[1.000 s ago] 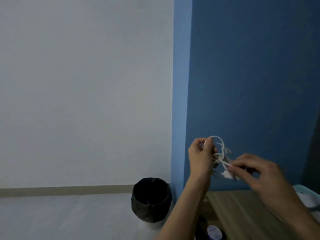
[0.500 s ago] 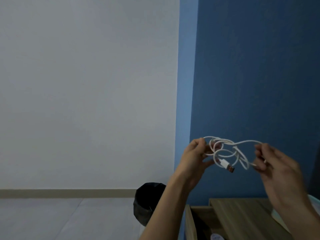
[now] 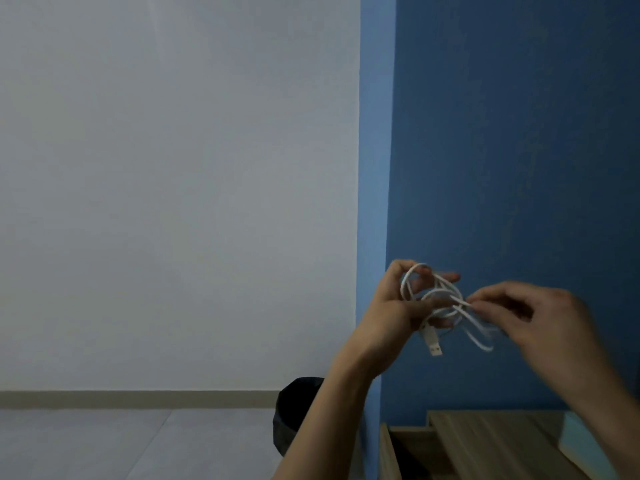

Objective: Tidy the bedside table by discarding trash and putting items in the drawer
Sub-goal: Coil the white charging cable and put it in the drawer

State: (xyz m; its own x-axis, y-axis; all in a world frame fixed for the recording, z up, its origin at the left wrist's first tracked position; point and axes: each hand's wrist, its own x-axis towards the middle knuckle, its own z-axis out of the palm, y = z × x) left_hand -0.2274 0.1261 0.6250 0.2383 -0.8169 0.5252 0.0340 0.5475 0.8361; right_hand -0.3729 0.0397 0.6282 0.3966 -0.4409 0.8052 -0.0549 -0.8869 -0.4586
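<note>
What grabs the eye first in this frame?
Two hands are raised in front of the blue wall, working a tangled white cable. The left hand grips the loops, the right hand pinches a strand, and the plug dangles below. Lower down, a black bin stands on the floor left of the wooden bedside table, whose drawer looks pulled open.

One white cable [image 3: 446, 299], looped into a single tangle, with one plug [image 3: 433, 342] showing at its hanging end. One black bin [image 3: 294, 410] on the floor. One wooden desk [image 3: 502, 441] with one drawer [image 3: 388, 452] pulled open. One pale turquoise item [image 3: 581, 441] on the desk's right side, kind unclear.
</note>
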